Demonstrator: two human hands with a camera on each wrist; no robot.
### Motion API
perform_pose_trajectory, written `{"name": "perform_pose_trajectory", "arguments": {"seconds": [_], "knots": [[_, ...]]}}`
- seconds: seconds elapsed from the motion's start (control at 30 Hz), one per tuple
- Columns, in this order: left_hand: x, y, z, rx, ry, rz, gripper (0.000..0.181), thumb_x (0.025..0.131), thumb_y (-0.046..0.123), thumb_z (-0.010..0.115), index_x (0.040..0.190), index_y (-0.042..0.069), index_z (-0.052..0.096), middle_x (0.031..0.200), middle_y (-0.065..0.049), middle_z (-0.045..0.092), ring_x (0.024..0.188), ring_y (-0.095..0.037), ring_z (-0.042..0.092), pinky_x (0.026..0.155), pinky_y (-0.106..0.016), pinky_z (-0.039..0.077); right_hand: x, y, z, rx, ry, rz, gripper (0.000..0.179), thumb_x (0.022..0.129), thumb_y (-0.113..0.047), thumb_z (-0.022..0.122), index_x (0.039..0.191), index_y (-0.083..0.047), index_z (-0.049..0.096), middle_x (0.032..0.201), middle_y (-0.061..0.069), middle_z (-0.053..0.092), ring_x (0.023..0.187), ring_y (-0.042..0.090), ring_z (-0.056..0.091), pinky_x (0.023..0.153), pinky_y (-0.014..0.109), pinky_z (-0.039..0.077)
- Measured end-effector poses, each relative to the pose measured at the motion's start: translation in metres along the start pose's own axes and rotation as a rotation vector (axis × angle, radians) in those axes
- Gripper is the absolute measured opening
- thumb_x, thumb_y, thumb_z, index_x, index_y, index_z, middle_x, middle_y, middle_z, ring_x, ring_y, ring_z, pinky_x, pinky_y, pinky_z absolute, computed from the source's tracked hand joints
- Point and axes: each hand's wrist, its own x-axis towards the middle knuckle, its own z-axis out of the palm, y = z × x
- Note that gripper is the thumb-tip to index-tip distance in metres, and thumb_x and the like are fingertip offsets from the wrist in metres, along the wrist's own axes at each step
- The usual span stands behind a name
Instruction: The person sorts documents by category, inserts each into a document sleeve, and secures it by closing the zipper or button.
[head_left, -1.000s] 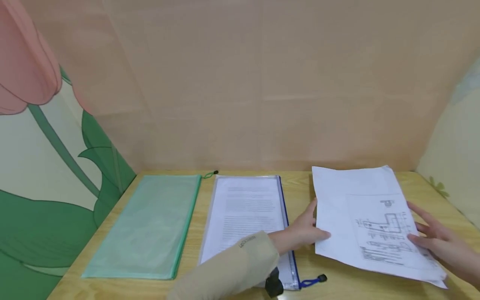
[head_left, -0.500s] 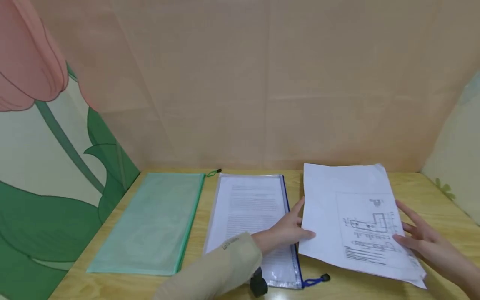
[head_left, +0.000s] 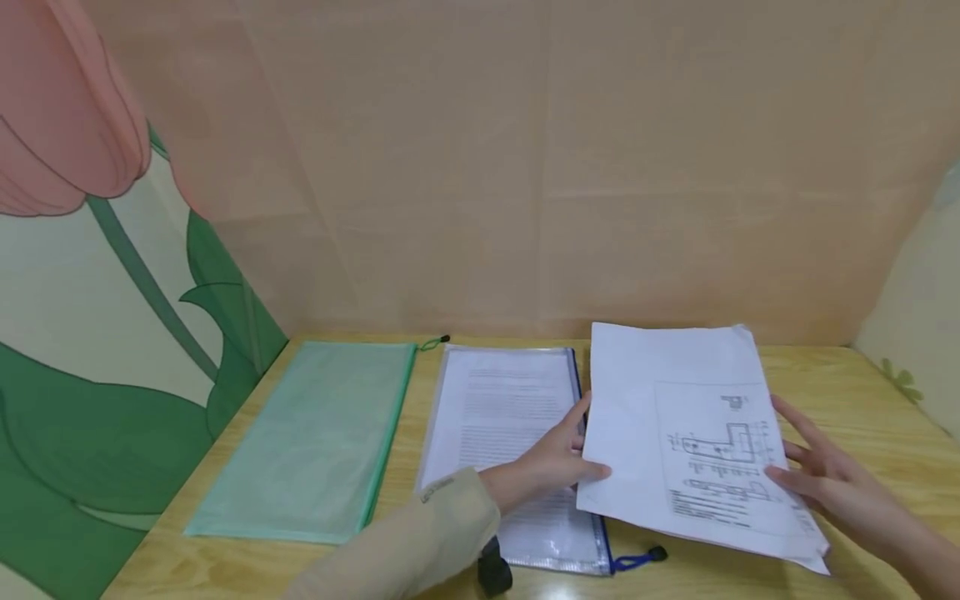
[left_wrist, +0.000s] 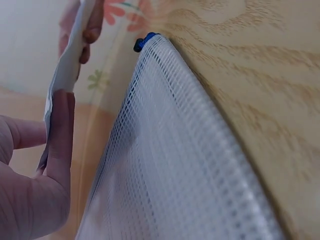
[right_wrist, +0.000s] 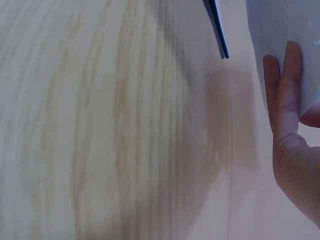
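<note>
Both hands hold a small stack of white paper sheets (head_left: 630, 417), raised and slightly tilted over the table's right half. My left hand (head_left: 551, 458) grips the left edge, thumb on top and fingers behind the paper. At the right edge my right hand (head_left: 832, 483) pinches the sheets, its fingers spread along the back in the right wrist view. The top sheet carries a line diagram turned sideways. Left of the stack lies a clear mesh zip pouch (head_left: 502, 392) with a blue zip edge and printed pages inside; the paper's left edge overlaps that zip edge in the head view.
A green zip pouch (head_left: 315, 442) lies flat on the left of the wooden table (head_left: 892, 433). Blue zip pull cord (head_left: 637, 560) sticks out at the clear pouch's near right corner. A plain wall covering (head_left: 465, 167) rises behind the table.
The hands have carried the paper stack leftward, from beside the clear pouch to over its blue zip edge. The head view has turned slightly right to left, shifting the pouches rightward in frame.
</note>
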Motion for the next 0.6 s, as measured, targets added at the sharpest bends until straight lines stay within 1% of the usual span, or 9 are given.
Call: {"name": "perform_pose_trajectory", "arguments": {"seconds": [0.13,0.2,0.37,0.5,0.6], "knots": [[-0.006,-0.002,-0.007,0.010,0.003,0.021,0.098,0.079,-0.005,0.073,0.151,0.039,0.022,0.104,-0.012,0.068,0.080,-0.019,0.068,0.068,-0.034,0.057,0.004,-0.002,0.008,0.116,-0.088,-0.063,0.088,0.097,0.011,0.032,0.151,-0.043,-0.011,0.123,-0.014,0.059,0.099,0.018,0.067,0.075,0.034,0.058],[-0.009,-0.004,-0.011,0.004,-0.004,0.024,0.098,0.080,-0.005,0.072,0.151,0.040,0.022,0.102,-0.013,0.068,0.080,-0.019,0.069,0.068,-0.034,0.057,0.007,-0.003,0.011,0.148,-0.119,-0.075,0.088,0.097,0.012,0.031,0.150,-0.044,-0.011,0.124,-0.012,0.059,0.100,0.019,0.067,0.076,0.034,0.058],[-0.017,-0.007,-0.020,0.000,-0.016,0.022,0.098,0.080,-0.004,0.071,0.151,0.040,0.020,0.098,-0.012,0.069,0.077,-0.020,0.068,0.064,-0.034,0.057,0.013,-0.005,0.020,0.156,-0.138,-0.061,0.088,0.098,0.011,0.031,0.150,-0.045,-0.012,0.124,-0.012,0.059,0.100,0.020,0.067,0.076,0.034,0.058],[-0.023,-0.008,-0.028,-0.006,-0.021,0.037,0.098,0.080,-0.005,0.071,0.153,0.037,0.019,0.102,-0.014,0.068,0.080,-0.021,0.069,0.065,-0.034,0.057,0.017,-0.005,0.026,0.156,-0.142,-0.045,0.088,0.098,0.010,0.032,0.150,-0.044,-0.014,0.125,-0.013,0.058,0.102,0.020,0.067,0.078,0.035,0.058],[-0.027,-0.009,-0.034,0.000,-0.026,0.038,0.098,0.081,-0.004,0.071,0.153,0.036,0.019,0.104,-0.014,0.068,0.081,-0.021,0.069,0.066,-0.033,0.056,0.020,-0.006,0.030,0.153,-0.156,-0.043,0.088,0.098,0.010,0.033,0.150,-0.043,-0.015,0.127,-0.013,0.058,0.104,0.020,0.066,0.080,0.036,0.057]]}}
